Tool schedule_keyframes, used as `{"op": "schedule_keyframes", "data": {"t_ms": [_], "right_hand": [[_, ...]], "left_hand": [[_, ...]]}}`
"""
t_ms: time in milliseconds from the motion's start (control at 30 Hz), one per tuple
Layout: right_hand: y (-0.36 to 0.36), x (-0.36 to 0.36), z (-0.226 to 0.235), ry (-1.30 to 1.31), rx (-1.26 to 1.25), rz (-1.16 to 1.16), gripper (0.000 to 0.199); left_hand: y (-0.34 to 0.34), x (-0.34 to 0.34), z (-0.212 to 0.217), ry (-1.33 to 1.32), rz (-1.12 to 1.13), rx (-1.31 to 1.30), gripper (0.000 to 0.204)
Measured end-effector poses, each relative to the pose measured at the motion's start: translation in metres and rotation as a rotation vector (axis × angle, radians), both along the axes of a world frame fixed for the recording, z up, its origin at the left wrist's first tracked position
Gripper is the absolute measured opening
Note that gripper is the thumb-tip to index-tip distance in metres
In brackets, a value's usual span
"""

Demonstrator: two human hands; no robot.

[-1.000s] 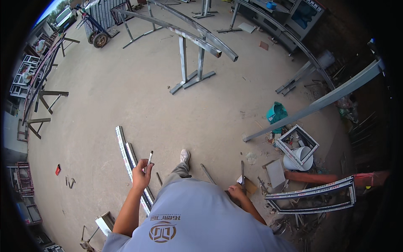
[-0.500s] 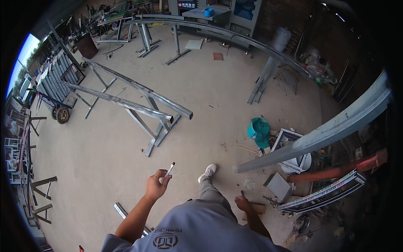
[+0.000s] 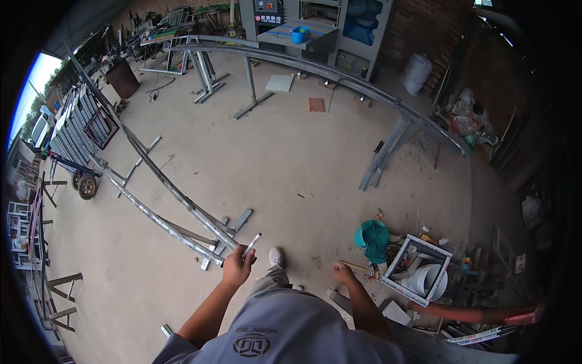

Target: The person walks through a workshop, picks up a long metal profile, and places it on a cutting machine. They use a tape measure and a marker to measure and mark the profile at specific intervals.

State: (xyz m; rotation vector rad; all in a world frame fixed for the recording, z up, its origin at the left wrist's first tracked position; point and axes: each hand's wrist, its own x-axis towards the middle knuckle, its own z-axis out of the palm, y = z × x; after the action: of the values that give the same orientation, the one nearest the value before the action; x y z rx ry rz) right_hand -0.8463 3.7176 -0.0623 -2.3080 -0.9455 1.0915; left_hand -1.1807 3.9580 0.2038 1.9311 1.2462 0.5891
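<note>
Pinched between thumb and fingers of my left hand (image 3: 238, 267) is a slim white marker (image 3: 252, 244) with a dark tip, pointing up and away. That hand is just beyond the near end of a metal trestle (image 3: 176, 209). My right hand (image 3: 344, 275) is curled closed, low on the right. Its inner fingers are hidden, so I cannot make out whether anything is in it. One white shoe (image 3: 276, 257) is on the floor between the two hands.
A white rectangular frame (image 3: 402, 258) and a white bucket (image 3: 438, 276) stand among clutter to the right, beside a teal cloth (image 3: 377, 242). Long metal rail (image 3: 291, 56) spans the far side on stands. A two-wheeled cart (image 3: 87, 187) is at left.
I have stepped forward, so the trestle is nearer my left hand. The marker stays in that hand. My right hand has come up and forward, and the tall grey beam has left its place at right.
</note>
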Motion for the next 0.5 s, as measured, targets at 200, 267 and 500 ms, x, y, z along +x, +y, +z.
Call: {"op": "schedule_keyframes", "data": {"t_ms": [200,267,500], "right_hand": [[0.073,0.089,0.008,0.053,0.039,-0.04,0.042],[0.054,0.114,0.0,-0.05,-0.063,0.081,0.044],[0.003,0.199,-0.003,-0.112,-0.269,-0.319,0.037]], "left_hand": [[0.115,0.098,-0.044,0.03,0.024,-0.078,0.032],[0.152,0.139,-0.048,0.047,-0.037,-0.154,0.033],[0.257,0.327,-0.021,-0.019,-0.457,-0.056,0.039]]}}
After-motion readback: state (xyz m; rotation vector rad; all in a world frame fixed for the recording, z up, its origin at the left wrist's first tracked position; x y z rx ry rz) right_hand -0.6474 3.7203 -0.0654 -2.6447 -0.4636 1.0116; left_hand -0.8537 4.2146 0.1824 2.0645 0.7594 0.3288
